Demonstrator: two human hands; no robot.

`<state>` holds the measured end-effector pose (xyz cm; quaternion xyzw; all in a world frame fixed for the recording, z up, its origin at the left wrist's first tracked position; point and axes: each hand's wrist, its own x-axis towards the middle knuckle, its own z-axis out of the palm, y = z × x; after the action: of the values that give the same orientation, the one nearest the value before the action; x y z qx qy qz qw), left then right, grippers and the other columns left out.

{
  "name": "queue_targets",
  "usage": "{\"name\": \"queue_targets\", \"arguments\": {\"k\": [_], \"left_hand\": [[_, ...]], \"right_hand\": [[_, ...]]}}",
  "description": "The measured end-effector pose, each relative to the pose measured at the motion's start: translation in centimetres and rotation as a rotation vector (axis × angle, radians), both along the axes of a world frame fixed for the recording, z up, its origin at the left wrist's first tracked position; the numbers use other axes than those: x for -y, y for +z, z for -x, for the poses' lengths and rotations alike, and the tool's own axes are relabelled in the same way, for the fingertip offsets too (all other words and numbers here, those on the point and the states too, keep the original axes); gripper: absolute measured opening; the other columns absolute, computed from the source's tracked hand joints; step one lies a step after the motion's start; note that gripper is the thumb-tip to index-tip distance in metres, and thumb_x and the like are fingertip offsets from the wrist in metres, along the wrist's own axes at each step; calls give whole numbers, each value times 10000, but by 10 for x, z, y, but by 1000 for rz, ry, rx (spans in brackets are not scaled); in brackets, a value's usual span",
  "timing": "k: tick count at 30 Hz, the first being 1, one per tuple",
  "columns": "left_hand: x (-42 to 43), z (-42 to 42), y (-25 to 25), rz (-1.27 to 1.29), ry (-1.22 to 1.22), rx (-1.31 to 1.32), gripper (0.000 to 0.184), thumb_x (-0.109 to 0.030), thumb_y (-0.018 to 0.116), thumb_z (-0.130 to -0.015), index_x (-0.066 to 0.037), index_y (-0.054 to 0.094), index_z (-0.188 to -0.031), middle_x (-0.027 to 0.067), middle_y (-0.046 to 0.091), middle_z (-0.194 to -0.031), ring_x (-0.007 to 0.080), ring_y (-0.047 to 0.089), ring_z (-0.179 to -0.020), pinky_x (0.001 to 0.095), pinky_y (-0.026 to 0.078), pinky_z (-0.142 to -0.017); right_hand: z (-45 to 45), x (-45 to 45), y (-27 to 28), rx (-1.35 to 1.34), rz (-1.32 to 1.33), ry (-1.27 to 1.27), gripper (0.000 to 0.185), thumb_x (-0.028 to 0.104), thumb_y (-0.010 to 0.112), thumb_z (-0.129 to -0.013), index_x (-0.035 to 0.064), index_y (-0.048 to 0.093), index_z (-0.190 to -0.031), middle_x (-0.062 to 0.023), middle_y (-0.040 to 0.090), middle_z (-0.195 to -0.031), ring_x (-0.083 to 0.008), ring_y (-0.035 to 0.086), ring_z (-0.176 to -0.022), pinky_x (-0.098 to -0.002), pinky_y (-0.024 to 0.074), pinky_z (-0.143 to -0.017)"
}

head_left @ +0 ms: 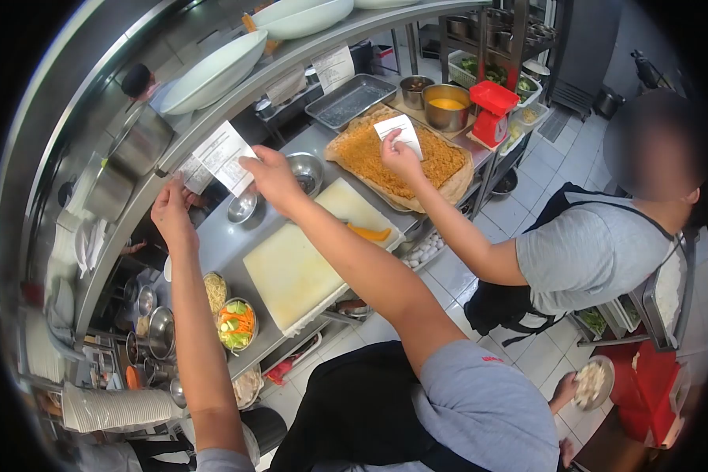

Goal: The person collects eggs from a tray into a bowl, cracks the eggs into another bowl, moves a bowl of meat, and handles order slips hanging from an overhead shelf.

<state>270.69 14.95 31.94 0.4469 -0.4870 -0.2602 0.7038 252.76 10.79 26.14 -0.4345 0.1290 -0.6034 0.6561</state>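
My right hand [274,179] pinches the lower right edge of a white printed paper slip [226,157], held up near the metal shelf. To its left, my left hand [173,208] is raised at the shelf's edge, fingers closed against a second, darker-looking slip [193,173]; whether they grip it is hard to make out. A co-worker at the right holds another white slip [401,135] in one hand, above a tray of orange-brown crumbly food [417,157]. Below my hands lies a pale cutting board [291,271] with a yellow-orange knife handle or similar item [368,233] beside my right forearm.
An overhead metal shelf [204,126] curves across the left, bearing white dishes [216,75]. The counter holds metal bowls [305,171], a vegetable bowl [236,324], an empty tray [351,102], a yellow-filled pot [446,106] and a red scale [492,114]. A person [598,244] stands close right.
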Motion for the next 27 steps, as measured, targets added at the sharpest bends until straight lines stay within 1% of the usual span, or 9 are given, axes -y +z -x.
{"name": "queue_targets", "arguments": {"k": [4,11,14,17,19,21,23,25,27], "left_hand": [[-2,15,1,-22,181,78,301,-271,747,-840,13,680,-917,9,633,-797,44,513,-673,161,378,-616],[-3,22,-1,-42,190,61,319,-257,768,-823,30,671,-924,21,647,-837,53,534,-716,168,380,-648],[-7,26,-1,0,178,62,353,-250,756,-834,47,651,-995,45,664,-922,72,568,-792,184,395,-683],[-14,24,-4,76,157,74,365,-246,719,-866,32,626,-1084,77,668,-1005,89,595,-867,206,428,-723],[-26,17,-9,-16,187,82,344,-237,673,-902,5,612,-1137,107,661,-1054,111,607,-933,254,471,-779],[-38,6,-19,22,138,89,316,-221,649,-918,2,610,-1138,112,665,-1039,119,617,-915,259,485,-762],[-58,-5,-25,63,94,95,289,-204,624,-934,-1,609,-1139,117,669,-1024,127,627,-898,264,500,-746],[-83,-15,-19,65,-24,229,253,-154,580,-954,19,598,-1139,114,673,-998,140,642,-851,251,506,-683],[-105,-17,-1,184,55,331,230,-119,549,-965,27,594,-1138,114,675,-983,142,646,-817,233,502,-654]], "right_hand": [[-3,2,26,-13,39,-36,224,162,556,-921,-9,602,-1058,-90,673,-948,-143,665,-794,-308,574,-648],[-2,9,25,-54,28,-4,264,178,579,-915,-7,575,-1104,-109,664,-981,-185,674,-811,-316,580,-663],[0,9,9,-39,-119,17,333,194,592,-913,-7,523,-1170,-123,645,-1031,-219,674,-839,-319,573,-687],[0,8,-28,-26,-212,-65,375,196,604,-909,12,485,-1213,-132,628,-1058,-237,670,-868,-326,561,-707],[-2,1,-72,-61,-250,-99,329,205,617,-909,41,517,-1176,-113,638,-1015,-218,665,-876,-328,553,-708],[-4,-15,-129,-116,-214,17,262,197,620,-913,60,549,-1124,-89,642,-980,-198,660,-863,-321,550,-700],[3,-51,-172,-269,-319,216,185,148,609,-914,61,571,-1073,-69,644,-947,-179,653,-825,-305,544,-687],[5,-86,-235,-289,-247,345,147,62,577,-913,51,580,-1060,-72,645,-924,-169,638,-769,-282,532,-639],[20,-126,-245,-580,-369,404,166,77,585,-909,43,579,-1072,-66,648,-933,-157,633,-790,-271,524,-633]]}}
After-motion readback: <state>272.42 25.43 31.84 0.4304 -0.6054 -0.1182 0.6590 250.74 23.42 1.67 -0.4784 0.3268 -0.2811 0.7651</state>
